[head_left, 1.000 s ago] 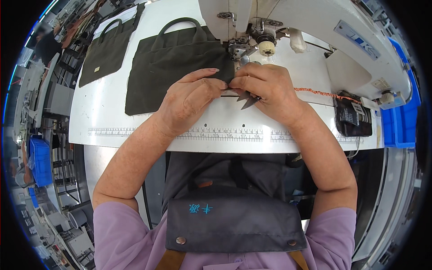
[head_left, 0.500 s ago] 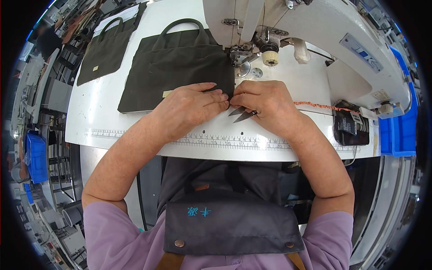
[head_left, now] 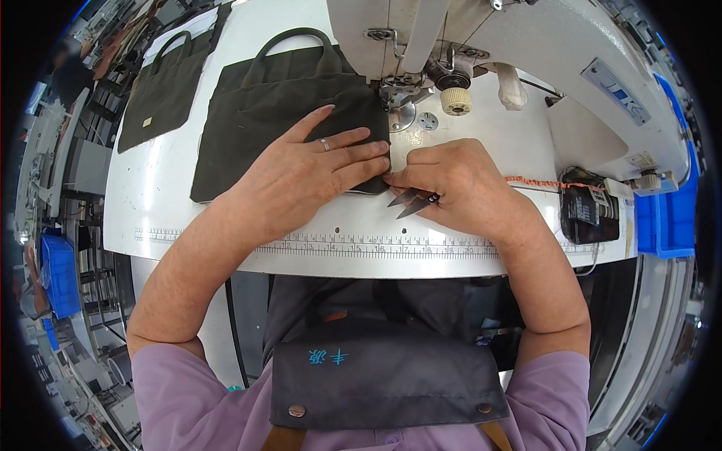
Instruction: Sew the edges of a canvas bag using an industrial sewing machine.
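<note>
A dark olive fabric tote bag with looped handles lies flat beside the sewing machine's needle and presser foot. My left hand rests on its lower right part, fingers spread. Small dark snips are tucked in my right hand, blades pointing out to the left, while my thumb and forefinger pinch at the bag's lower right corner. What exactly lies between those fingertips is too small to make out.
A second olive bag lies at left on white sheets. At right are an orange coiled cord, a dark flat device and a blue bin. A printed ruler runs along the front edge. A co-worker is at far left.
The bag's right corner and both hands have come down, away from the needle toward me. My left fingers have spread from a bunched grip to lying flat on the fabric.
</note>
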Motion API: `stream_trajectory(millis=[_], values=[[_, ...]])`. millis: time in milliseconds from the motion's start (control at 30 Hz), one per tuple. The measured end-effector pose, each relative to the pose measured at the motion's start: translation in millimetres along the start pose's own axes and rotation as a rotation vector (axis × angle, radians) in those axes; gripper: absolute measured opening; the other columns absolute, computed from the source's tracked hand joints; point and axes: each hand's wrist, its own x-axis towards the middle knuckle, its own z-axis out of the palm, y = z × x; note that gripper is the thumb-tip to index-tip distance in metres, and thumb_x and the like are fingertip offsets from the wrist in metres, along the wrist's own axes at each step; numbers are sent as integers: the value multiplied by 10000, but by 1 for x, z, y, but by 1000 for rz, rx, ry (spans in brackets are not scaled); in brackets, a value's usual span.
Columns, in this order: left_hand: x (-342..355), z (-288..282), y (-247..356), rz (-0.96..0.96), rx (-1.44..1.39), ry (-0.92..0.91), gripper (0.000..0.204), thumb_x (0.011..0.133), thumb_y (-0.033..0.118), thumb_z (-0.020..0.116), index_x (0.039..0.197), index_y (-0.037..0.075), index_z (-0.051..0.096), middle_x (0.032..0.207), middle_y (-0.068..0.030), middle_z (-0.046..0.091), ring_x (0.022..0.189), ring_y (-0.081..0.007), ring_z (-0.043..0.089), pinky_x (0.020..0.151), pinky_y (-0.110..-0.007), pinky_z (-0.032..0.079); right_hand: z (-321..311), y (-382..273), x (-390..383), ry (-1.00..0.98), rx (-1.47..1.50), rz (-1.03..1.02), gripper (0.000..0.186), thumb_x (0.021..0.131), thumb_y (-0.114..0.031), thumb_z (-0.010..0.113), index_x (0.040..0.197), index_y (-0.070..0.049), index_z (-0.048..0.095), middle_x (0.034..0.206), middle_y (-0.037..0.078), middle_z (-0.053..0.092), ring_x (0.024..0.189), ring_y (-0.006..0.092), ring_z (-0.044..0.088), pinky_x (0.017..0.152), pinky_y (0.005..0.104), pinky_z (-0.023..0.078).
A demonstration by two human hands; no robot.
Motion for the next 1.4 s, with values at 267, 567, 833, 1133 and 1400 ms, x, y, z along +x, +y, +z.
stream_trajectory(millis=[267,567,833,1133,1400], values=[[-7,6,9,50,244,40,452,877,64,581,1322,63,658,1354,-85,669,1283,-198,624,1160,-452,433,-3,1,0,-52,-19,23,265,665,-98,796,928,-89,766,843,47,692,792,278,699,670,411,552],[-6,6,6,90,20,83,389,872,61,600,1242,101,717,1323,-62,681,1300,-214,616,1153,-444,444,-1,2,-3,1,-1,23,262,645,-101,800,905,-85,776,1008,6,701,785,258,706,651,398,561],[-9,11,-2,109,-158,82,369,887,53,606,1231,103,730,1287,-58,708,1296,-225,620,1119,-465,477,-1,6,-2,-3,28,6,265,653,-82,779,918,-86,776,1009,2,706,792,248,710,646,393,560],[9,17,-30,106,-125,134,395,867,13,612,1208,147,757,1290,-48,709,1235,-249,649,1129,-469,462,3,15,6,47,-68,95,332,703,-78,772,1035,-87,771,1086,15,684,819,244,708,693,386,565],[25,22,-53,73,-119,170,433,834,-30,583,1187,136,772,1269,-49,721,1217,-251,656,1139,-431,458,10,20,8,55,-323,190,444,748,-154,805,1188,-188,751,1014,69,676,791,265,700,688,399,564]])
